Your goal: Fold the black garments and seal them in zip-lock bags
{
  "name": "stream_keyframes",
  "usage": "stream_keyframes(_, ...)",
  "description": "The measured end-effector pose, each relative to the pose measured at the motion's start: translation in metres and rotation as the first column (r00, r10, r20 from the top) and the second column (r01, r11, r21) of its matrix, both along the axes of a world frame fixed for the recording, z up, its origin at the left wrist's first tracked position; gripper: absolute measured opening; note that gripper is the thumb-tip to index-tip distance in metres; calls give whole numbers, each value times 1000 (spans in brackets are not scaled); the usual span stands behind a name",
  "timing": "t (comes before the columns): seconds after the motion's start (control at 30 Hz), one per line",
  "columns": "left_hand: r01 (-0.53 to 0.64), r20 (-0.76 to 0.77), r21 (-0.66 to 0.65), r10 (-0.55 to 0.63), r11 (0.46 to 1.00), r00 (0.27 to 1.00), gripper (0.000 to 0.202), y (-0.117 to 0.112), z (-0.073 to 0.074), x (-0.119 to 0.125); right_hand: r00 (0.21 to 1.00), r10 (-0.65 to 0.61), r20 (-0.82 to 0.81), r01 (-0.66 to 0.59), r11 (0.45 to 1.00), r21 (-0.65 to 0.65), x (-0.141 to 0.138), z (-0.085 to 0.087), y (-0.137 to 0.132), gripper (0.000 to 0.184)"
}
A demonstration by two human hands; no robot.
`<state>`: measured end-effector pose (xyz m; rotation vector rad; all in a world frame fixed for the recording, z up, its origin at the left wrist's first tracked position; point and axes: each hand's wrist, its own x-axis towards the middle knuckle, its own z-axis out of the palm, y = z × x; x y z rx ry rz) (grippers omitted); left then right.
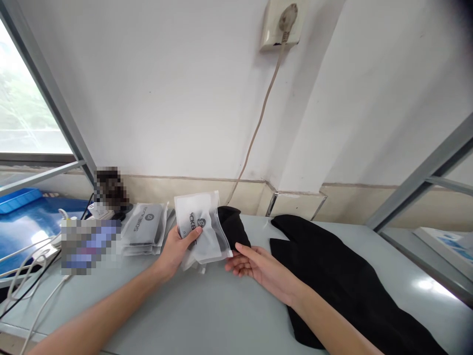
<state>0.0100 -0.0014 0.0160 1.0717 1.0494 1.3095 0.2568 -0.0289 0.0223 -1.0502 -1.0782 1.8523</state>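
My left hand (180,248) grips a frosted zip bag (207,241) with dark printed lettering, thumb on its front. A folded black cloth (232,227) sticks out of the bag's open right end; how far it goes inside I cannot tell. At that end my right hand (254,266) pinches the cloth by the bag's lower corner, its other fingers curled below. Left of my left hand lies a stack of similar frosted bags (146,227) with dark contents. A large black cloth piece (332,266) is spread on the table to the right, partly under my right forearm.
The grey table (177,315) meets a tiled wall. White cables (40,261) and a blurred-out device (90,246) lie at the left, beyond them a blue tray (18,199). A cord (258,123) runs down from a wall socket (275,24). Metal frame bars (417,182) slant at the right.
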Motion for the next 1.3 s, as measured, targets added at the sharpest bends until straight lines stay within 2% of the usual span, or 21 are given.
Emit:
stream_keyframes(0.17,56,-59,-37,-58,998,997,38,-5,5,2,948,-258,-187,246,965,-87,-5,4,1,32)
stream_keyframes(0.23,82,-94,-59,-87,995,992,40,-6,5,4,922,-296,-252,287,955,-71,-5,5,3,28)
stream_keyframes(0.33,121,-142,-58,-128,991,982,41,-8,4,5,910,-310,-277,324,946,7,-5,4,4,19)
stream_keyframes(0.5,160,-196,-46,-166,986,966,42,-10,6,7,923,-309,-229,360,904,230,-4,2,3,32)
stream_keyframes(0.73,285,-172,-60,-291,957,941,47,-13,9,6,959,-250,-135,281,905,318,-4,-4,4,41)
stream_keyframes(0.93,356,-220,-74,-364,931,905,44,-15,6,4,998,-54,-36,62,955,291,-3,-4,0,44)
stream_keyframes(1.03,456,-202,-82,-462,886,863,42,-19,7,5,999,42,22,-47,954,296,-3,2,-3,46)
stream_keyframes(1.13,555,-153,-104,-565,825,811,45,-23,7,7,988,136,77,-154,926,344,-3,8,-6,43)
stream_keyframes(1.2,573,-137,-115,-584,811,800,46,-25,7,9,987,133,92,-158,911,381,-4,9,-6,40)
stream_keyframes(1.3,555,-154,-128,-569,822,808,43,-25,7,10,996,54,77,-82,902,425,-3,6,-5,36)
